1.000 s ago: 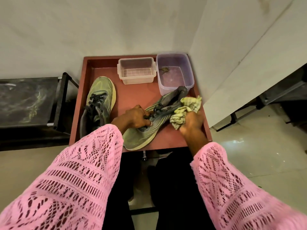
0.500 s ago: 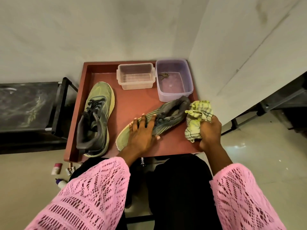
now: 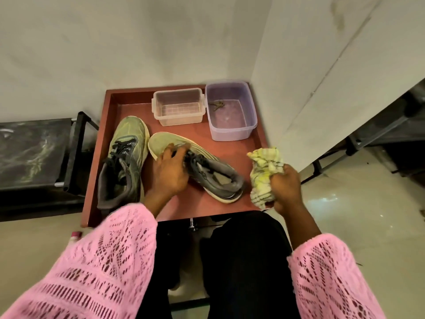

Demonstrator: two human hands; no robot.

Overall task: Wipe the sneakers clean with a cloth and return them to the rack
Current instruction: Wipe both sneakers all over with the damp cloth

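- We find the person seated before a red-brown tray table [image 3: 239, 204] at mid-frame; two sneakers lie on it side by side, both upright on their soles.
- The left hand [image 3: 169, 174] lies over the laces of the right-hand sneaker [image 3: 207, 168]; its fingers are curled over the tongue area and appear to grip the upper, though we cannot tell how firmly; this shoe sits at a slant, toe toward the upper left, heel toward the lower right.
- The right hand [image 3: 285, 188] is fisted tight round a bunched yellow-green cloth [image 3: 264, 172], right of centre; the cloth is held just beside the shoe's heel and, as far as we can judge, clear of it.
- The left-hand sneaker [image 3: 125, 162] rests untouched, left of centre, toe toward the wall.
- Two plastic tubs stand at the back of the tray: a clear tub [image 3: 178, 107], and a lilac tub [image 3: 230, 111] that seems to hold a little water and a small dark scrap; we cannot identify the scrap.
- A dark rack [image 3: 34, 155] stands at the left edge of the frame, beside the table; neither shoe is on it.
- Our judgement: the wiping step is in hand, with the shoe steadied and the cloth off the surface.
- The next move calls for bringing the cloth onto the upper or sole edge while the left hand braces the shoe; only afterwards can either shoe go left to the rack.
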